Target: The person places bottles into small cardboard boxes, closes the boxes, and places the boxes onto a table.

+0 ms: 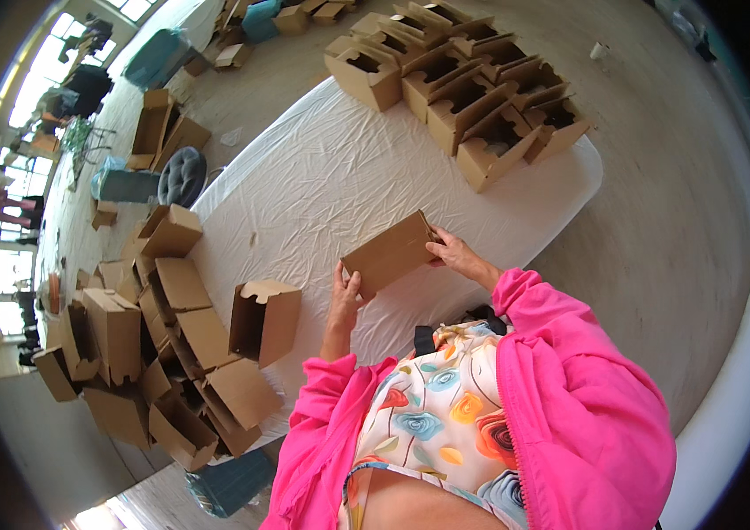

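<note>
Between my two hands is a brown cardboard box (391, 254), tilted above the white-covered table in front of me. My left hand (344, 291) grips its left end, fingers bent round the edge. At the opposite end, my right hand (458, 254) pinches the right edge near the top. The side turned toward me is plain cardboard; the inside of the box is hidden from view. Closest to my left forearm, an open cardboard box (265, 321) rests on the table with its dark inside showing.
A heap of open boxes (203, 337) fills the table's left end. Rows of open boxes with notched flaps (472, 84) stand at the far right end. Wrinkled white cloth (304, 185) covers the table. A round dark cushioned stool (183, 177) stands beyond its left edge.
</note>
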The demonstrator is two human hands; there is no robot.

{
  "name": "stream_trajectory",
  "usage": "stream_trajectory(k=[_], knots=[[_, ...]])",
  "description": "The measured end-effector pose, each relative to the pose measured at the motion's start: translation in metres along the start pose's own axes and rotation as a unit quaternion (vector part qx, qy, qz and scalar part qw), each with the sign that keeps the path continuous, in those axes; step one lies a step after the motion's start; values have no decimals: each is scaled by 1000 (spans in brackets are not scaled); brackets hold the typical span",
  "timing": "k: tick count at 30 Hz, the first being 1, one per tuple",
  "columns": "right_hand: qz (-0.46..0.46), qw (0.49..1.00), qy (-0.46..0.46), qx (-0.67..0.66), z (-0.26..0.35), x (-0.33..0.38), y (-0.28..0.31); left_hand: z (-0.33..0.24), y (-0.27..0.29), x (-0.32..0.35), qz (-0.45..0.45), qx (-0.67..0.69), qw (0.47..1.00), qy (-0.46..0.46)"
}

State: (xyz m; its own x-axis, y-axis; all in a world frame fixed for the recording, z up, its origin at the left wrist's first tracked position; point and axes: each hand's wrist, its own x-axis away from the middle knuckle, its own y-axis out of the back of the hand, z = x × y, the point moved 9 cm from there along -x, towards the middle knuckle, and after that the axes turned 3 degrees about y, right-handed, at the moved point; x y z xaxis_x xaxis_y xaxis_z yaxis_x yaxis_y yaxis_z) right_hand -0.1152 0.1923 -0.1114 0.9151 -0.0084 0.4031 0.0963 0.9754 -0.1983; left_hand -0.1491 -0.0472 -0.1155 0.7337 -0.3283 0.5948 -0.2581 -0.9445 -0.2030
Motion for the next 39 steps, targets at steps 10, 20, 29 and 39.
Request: stream_trajectory(k=[10,20,29,39], knots=[[-207,977,45,34,46,99,179,19,-209,-6,98,56,991,69],[-297,938,118,139,93,63,294,4,-315,-74,84,45,994,51],[-316,948,38,26,53,50,313,15,-313,-89,50,0,997,63],[-128,988,-40,-71,-49,61,237,-16,-162,2,-12,-126,986,-111]])
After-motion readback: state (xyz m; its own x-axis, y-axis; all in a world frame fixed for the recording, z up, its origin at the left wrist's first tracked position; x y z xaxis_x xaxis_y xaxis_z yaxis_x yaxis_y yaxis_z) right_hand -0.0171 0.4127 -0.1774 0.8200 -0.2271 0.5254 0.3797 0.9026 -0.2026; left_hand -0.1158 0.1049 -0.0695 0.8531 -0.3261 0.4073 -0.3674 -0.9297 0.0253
